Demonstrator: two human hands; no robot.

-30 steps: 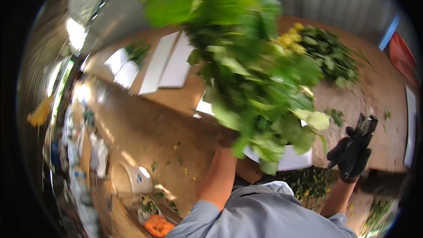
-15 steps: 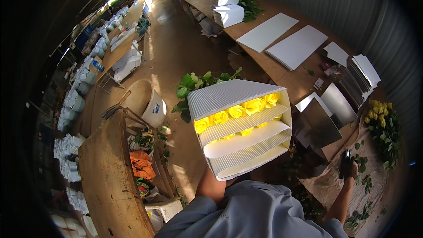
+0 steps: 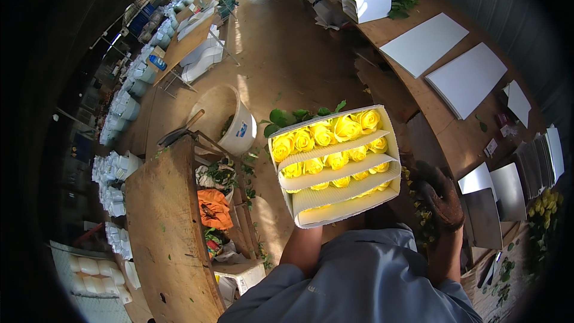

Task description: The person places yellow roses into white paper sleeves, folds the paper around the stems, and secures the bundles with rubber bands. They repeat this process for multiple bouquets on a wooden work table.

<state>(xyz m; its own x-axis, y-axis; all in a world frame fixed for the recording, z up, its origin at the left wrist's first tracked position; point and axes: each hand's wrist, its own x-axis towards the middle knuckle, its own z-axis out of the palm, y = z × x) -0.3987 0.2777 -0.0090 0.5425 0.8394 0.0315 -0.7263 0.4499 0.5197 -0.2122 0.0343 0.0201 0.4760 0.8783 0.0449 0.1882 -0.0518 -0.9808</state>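
A bunch of yellow roses [image 3: 336,160] stands in rows between layers of corrugated white cardboard [image 3: 287,202], the blooms turned up towards me. My left hand [image 3: 306,238] holds this bunch from below; its fingers are hidden under the cardboard. Green leaves [image 3: 280,121] stick out beyond the far side of the wrap. To the right of the bunch, my right hand [image 3: 444,202], in a dark, stained glove, is raised with its fingers apart and nothing visible in them. A tool with shiny metal parts [image 3: 491,268] lies on the table near the right forearm.
On the right-hand table [image 3: 412,93] lie white cardboard sheets [image 3: 469,78], upright panels [image 3: 481,215] and more yellow roses [image 3: 545,208]. Wrapped bunches [image 3: 366,3] stand at its far end. A worn wooden table [image 3: 167,233] and a white bucket [image 3: 239,128] are left.
My right hand has left the tool on the table and moved in beside the bunch. The bunch has tilted, showing more rows of blooms. The view has turned towards the right.
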